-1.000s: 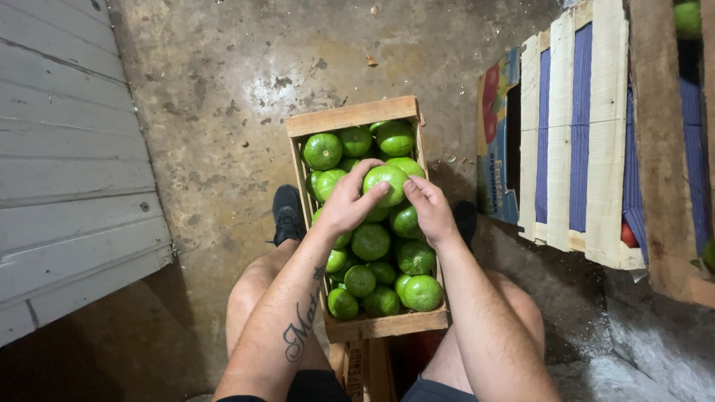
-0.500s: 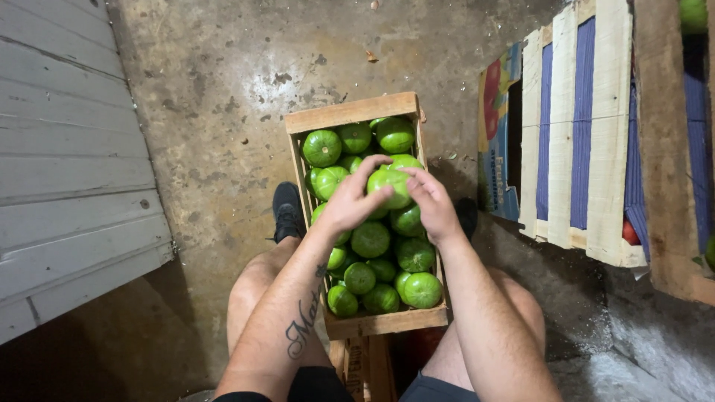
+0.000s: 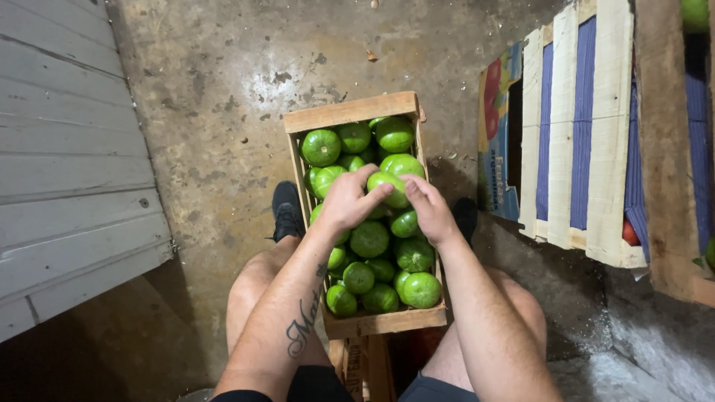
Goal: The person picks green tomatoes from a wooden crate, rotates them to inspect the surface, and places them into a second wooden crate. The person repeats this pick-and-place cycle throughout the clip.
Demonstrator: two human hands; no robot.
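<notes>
Green tomato (image 3: 387,187) sits atop the wooden crate (image 3: 350,113), both hands (image 3: 348,199) (image 3: 428,208) cupping it. Looks firm and smooth, probably best held round the sides.

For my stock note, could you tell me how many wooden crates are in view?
2: one crate of green tomatoes between the knees, one slatted crate on the right. More may be hidden.

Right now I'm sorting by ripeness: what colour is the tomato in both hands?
Green tomato, seen from the head view.
</notes>
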